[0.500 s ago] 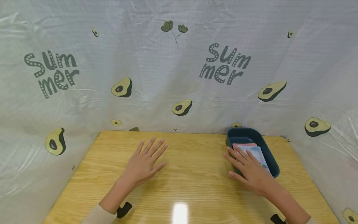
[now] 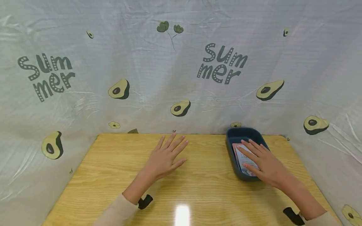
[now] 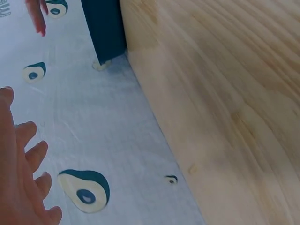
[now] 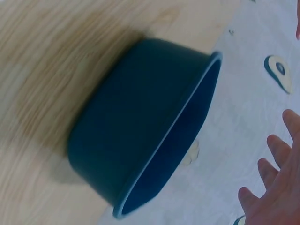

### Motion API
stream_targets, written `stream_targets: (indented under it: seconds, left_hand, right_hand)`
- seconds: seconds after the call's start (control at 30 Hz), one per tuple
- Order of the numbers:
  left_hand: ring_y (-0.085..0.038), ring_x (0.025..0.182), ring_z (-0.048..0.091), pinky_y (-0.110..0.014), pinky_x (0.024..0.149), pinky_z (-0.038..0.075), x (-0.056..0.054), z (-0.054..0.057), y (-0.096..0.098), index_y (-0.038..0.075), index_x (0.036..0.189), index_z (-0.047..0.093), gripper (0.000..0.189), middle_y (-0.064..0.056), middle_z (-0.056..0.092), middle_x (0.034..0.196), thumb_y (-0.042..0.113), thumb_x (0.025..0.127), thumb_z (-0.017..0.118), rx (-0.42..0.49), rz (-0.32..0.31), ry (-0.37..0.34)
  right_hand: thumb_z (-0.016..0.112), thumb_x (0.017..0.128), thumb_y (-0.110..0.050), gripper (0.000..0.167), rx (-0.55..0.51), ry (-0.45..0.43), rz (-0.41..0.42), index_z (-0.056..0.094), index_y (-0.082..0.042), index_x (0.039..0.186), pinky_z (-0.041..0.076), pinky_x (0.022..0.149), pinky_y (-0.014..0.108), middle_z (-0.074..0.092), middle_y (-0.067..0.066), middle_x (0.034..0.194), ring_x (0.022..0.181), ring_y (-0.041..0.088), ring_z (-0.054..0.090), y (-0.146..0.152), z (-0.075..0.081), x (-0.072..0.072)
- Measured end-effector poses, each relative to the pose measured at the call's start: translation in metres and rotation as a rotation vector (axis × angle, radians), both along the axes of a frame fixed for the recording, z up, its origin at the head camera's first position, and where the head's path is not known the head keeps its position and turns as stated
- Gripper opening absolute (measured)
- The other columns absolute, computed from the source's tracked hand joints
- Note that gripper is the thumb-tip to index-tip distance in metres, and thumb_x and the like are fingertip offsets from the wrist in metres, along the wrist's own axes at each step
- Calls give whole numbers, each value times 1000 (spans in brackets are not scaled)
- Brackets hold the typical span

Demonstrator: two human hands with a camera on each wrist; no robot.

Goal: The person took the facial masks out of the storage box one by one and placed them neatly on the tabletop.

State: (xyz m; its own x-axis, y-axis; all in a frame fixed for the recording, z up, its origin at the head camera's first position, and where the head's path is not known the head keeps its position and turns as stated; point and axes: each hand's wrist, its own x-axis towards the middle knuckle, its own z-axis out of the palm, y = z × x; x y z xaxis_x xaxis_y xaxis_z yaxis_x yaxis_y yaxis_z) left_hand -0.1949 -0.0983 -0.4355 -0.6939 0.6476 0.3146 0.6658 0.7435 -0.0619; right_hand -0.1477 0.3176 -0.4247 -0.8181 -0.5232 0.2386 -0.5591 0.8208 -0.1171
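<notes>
While I am watching from a distance, the left hand point(image 2: 165, 160) is hovering over the wooden surface point(image 2: 203, 191), its grip standing apart with the fingers straight. At three o'clock from that hand, the dark blue bin point(image 2: 244, 132) is sitting near the far edge of the surface. Toward the bin's four o'clock side, the right hand point(image 2: 266, 165) is hanging above the opening, well clear of the rim, its grip also standing apart. Inside, I am seeing a pale printed sheet point(image 2: 245, 161) lying over a pink one point(image 2: 234, 146), the right fingers partly hiding both. At twelve o'clock, a white avocado-patterned curtain point(image 2: 141, 59) is hanging behind everything.
</notes>
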Motion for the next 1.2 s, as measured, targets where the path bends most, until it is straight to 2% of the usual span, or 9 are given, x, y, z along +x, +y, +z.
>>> stream_targets:
  seconds: [0.23, 0.33, 0.47, 0.77, 0.9, 0.97, 1.07, 1.13, 1.2]
  left_hand:
    - [-26, 156, 13, -55, 124, 10, -5, 5, 30, 28, 164, 22, 66, 4, 22, 168, 58, 107, 36, -9, -23, -1]
    - [-26, 156, 13, -55, 125, 10, -7, 8, 44, 30, 164, 20, 66, 5, 21, 169, 58, 107, 35, -14, -31, -7]
    - [-26, 156, 13, -55, 124, 12, -9, 12, 63, 31, 164, 18, 66, 6, 19, 169, 60, 107, 31, -18, -50, -8]
    - [-23, 157, 5, -53, 125, 11, -15, 21, 102, 33, 165, 12, 66, 8, 14, 170, 61, 107, 28, -19, -95, -62]
    - [-20, 157, 2, -50, 126, 8, -19, 25, 118, 34, 164, 11, 66, 9, 13, 170, 62, 107, 27, 1, -112, -110]
    - [-20, 157, 5, -50, 126, 9, -20, 26, 126, 34, 164, 12, 66, 9, 14, 170, 61, 107, 28, 22, -133, -138]
    - [-20, 157, 9, -48, 126, 11, -22, 28, 140, 32, 164, 14, 65, 9, 16, 169, 60, 107, 31, 76, -183, -227]
    - [-21, 156, 13, -47, 126, 14, -22, 31, 150, 31, 164, 18, 65, 8, 19, 169, 58, 107, 34, 114, -220, -282]
    - [-21, 156, 16, -43, 126, 16, -22, 35, 159, 29, 164, 20, 65, 6, 22, 168, 56, 107, 37, 139, -248, -336]
  right_hand:
    - [63, 102, -31, 65, -51, -25, -8, 36, -23, 160, 6, 126, 49, 28, 12, 166, 154, 37, 18, 21, 4, -3]
    - [62, 102, -28, 64, -107, -68, -16, 36, -24, 160, 18, 120, 63, 27, 12, 166, 154, 39, 17, 31, 5, -7]
    - [62, 103, -26, 62, -172, -135, -40, 37, -25, 159, 25, 108, 74, 28, 17, 165, 152, 43, 16, 43, 5, -12]
    - [65, 101, -25, 60, -268, -192, -132, 43, -19, 157, 33, 97, 77, 36, 26, 157, 137, 56, 35, 77, 1, -21]
    - [64, 102, -25, 57, -315, -254, -177, 45, -15, 155, 43, 100, 67, 38, 26, 157, 136, 53, 41, 98, -5, -24]
    - [62, 103, -27, 56, -337, -287, -201, 45, -15, 155, 49, 103, 47, 40, 23, 156, 136, 46, 44, 109, -9, -24]
    - [59, 105, -28, 55, -428, -366, -221, 42, -18, 157, 47, 94, 18, 43, 16, 156, 134, 17, 53, 124, -17, -23]
    - [57, 107, -25, 54, -524, -431, -208, 41, -17, 158, 44, 90, 10, 46, 9, 155, 128, 0, 53, 134, -25, -23]
    - [55, 107, -20, 53, -643, -505, -181, 39, -13, 158, 48, 90, 12, 47, 1, 153, 124, -9, 53, 141, -34, -23]
